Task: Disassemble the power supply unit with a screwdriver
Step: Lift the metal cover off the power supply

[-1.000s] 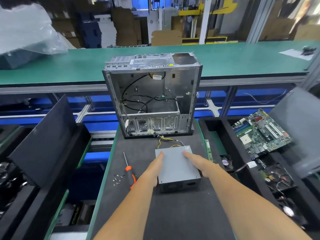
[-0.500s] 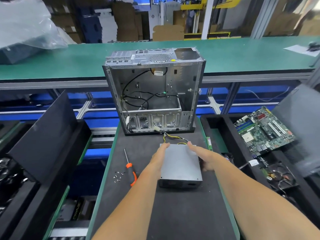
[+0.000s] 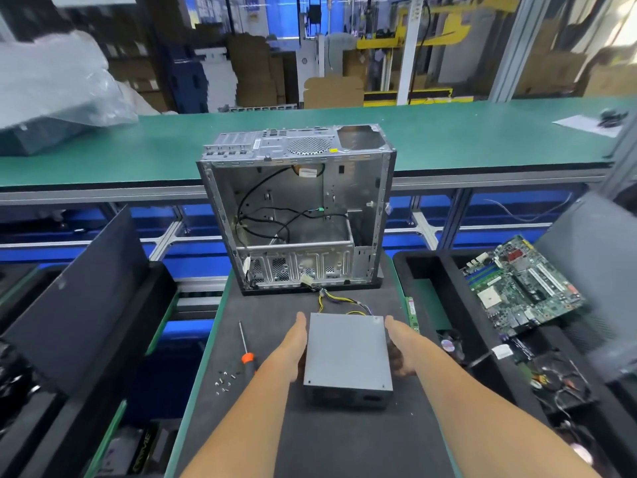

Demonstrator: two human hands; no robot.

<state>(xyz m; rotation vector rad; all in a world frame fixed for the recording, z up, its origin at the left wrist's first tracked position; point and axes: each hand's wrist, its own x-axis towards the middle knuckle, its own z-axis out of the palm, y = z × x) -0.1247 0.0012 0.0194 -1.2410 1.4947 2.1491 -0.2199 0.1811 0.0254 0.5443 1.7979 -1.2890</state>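
Left hand (image 3: 293,346) and right hand (image 3: 400,343), fingers straight, press the power supply unit's (image 3: 346,353) sides.

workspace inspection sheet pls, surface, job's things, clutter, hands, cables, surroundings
surface: dark mat with a green edge
job's things: grey power supply unit lying flat; orange-handled screwdriver lying untouched to its left
clutter: loose screws near the screwdriver; open computer case standing behind
hands: left hand and right hand flank the unit's sides
cables: yellow and black wires run from the unit toward the case
surroundings: motherboard in the right-hand bin; green bench behind
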